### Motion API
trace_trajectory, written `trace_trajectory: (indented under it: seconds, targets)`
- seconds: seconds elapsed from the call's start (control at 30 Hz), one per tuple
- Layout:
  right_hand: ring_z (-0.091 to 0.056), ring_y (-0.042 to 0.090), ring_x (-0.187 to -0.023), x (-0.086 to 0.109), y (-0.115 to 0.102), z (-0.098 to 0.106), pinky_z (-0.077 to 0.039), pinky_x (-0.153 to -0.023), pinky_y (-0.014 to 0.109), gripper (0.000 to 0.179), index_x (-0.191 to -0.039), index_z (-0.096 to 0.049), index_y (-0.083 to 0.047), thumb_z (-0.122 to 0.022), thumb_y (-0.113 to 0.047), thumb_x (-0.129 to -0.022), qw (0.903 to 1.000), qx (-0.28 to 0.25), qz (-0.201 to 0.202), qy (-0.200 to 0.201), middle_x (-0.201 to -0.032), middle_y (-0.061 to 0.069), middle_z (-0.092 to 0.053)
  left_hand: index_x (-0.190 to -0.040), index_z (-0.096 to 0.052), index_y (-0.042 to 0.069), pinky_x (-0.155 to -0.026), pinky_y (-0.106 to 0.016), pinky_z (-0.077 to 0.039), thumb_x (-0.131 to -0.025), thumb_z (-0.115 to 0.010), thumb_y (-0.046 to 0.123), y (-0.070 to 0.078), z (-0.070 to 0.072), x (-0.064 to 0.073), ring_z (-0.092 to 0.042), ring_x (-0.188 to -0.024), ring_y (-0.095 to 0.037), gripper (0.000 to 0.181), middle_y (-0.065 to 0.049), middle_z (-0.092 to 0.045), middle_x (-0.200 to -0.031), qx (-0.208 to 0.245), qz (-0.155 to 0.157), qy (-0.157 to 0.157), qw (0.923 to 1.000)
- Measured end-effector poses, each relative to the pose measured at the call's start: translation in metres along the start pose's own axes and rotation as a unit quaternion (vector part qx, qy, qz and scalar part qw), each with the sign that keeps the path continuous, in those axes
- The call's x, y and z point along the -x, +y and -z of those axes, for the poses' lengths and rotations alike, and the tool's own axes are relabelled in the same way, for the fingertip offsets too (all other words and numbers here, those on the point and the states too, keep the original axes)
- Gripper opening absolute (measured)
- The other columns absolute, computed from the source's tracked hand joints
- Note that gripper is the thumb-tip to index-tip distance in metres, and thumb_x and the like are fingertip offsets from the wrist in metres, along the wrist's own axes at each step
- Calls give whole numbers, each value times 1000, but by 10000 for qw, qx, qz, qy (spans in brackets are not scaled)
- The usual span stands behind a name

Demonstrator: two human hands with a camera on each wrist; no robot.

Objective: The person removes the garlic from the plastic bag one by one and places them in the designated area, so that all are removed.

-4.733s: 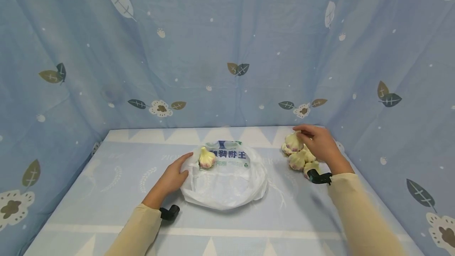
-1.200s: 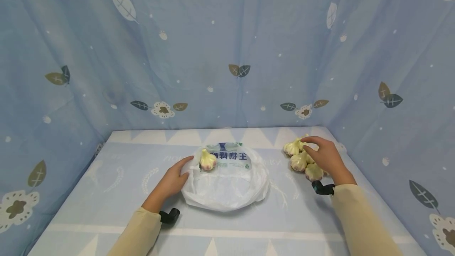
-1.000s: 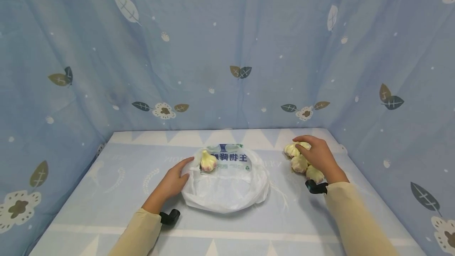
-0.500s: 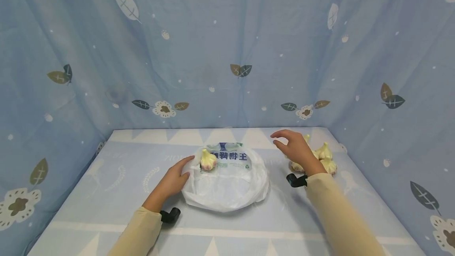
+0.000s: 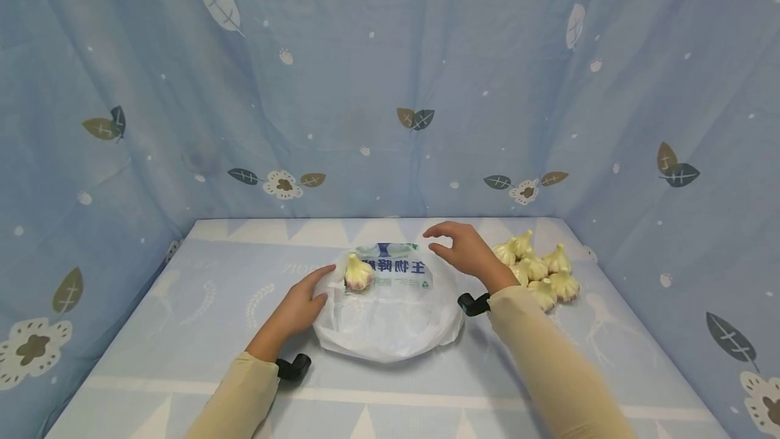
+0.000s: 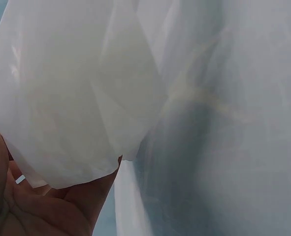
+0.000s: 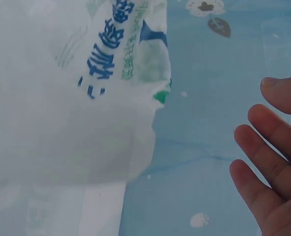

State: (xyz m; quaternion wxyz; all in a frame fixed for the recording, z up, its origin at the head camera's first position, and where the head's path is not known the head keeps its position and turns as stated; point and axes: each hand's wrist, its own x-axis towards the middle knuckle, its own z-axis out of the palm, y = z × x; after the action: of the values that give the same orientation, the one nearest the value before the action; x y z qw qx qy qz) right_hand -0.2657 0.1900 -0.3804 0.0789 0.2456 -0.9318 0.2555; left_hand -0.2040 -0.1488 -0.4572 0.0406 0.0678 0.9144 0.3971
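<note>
A white plastic bag (image 5: pixel 390 330) with blue and green print lies with its mouth spread on the table. One garlic bulb (image 5: pixel 358 272) sits at the bag's upper left, inside the rim. My left hand (image 5: pixel 300 303) rests against the bag's left edge, fingers extended, thumb apart; in the left wrist view the plastic covers most of its fingers. Over the bag's upper right rim hovers my right hand (image 5: pixel 466 251), its fingers spread and gently bent. The right wrist view shows nothing between those fingers (image 7: pixel 256 184). Several garlic bulbs (image 5: pixel 557 259) lie clustered right of the bag.
The table (image 5: pixel 201 337) has a pale blue and white patterned cover. A blue leaf-print curtain (image 5: pixel 341 87) hangs behind it and along both sides. Black wrist cameras (image 5: pixel 294 367) sit below each hand.
My right hand was at the garlic cluster, touching the bulbs, and has come left, empty, to the bag's right rim. The cluster now shows more fully. My left hand stays at the bag.
</note>
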Motion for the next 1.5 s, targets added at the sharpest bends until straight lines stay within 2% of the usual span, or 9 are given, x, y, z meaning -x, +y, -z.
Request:
trace_trajectory:
  seconds: [0.3,0.63,0.8,1.03,1.2,1.3,1.5]
  targets:
    - [-61,25,-116,-22,-16,-18,-49,-100,46,28,-122,-66,-17,-63,-21,-94,9990,-120,166,-409,-125,3,-66,-151,-35,20,-115,-59,-26,-97,-48,6,2,0,1,-27,-145,-39,57,-16,-31,-157,76,-4,6,10000]
    - [-58,22,-121,-41,-35,-44,-47,-103,44,32,-127,-63,-19,-62,-24,-95,9945,-609,-17,-847,-128,-2,-63,-151,-35,21,-115,-59,-28,-97,-49,9,0,-1,-1,-28,-145,-38,57,-15,-32,-157,41,-10,-11,10000]
    - [-57,25,-121,-48,-45,-60,-47,-103,44,33,-127,-63,-18,-62,-23,-95,9916,-792,-45,-1020,-129,2,-63,-151,-35,22,-115,-58,-27,-98,-50,10,0,-1,-1,-28,-145,-37,57,-14,-32,-157,55,-22,-11,10000]
    - [-59,21,-119,-58,-56,-81,-50,-99,39,32,-125,-64,-20,-64,-23,-93,9901,-796,-7,-1157,-127,-2,-64,-150,-36,20,-114,-59,-28,-97,-50,8,1,-2,0,-31,-143,-39,57,-16,-34,-156,38,-134,59,9999]
    - [-58,18,-121,-60,-63,-93,-50,-99,36,34,-128,-61,-24,-64,-25,-94,9872,-778,-35,-1395,-130,-6,-62,-150,-36,20,-114,-59,-29,-97,-51,8,1,-4,0,-31,-143,-38,56,-16,-34,-156,88,-137,30,9999]
    - [-57,20,-123,-60,-68,-98,-50,-100,38,38,-132,-59,-24,-63,-24,-94,9846,-827,-82,-1539,-134,-5,-60,-150,-37,20,-114,-58,-29,-97,-51,9,2,-4,0,-31,-143,-38,56,-15,-34,-156,63,-107,26,9999]
    - [-58,17,-121,-62,-74,-106,-50,-99,36,36,-133,-58,-24,-58,-23,-97,9848,-578,35,-1636,-132,-3,-61,-150,-37,19,-113,-58,-31,-97,-52,9,2,-2,-1,-34,-142,-38,56,-16,-36,-155,-21,-209,73,9998]
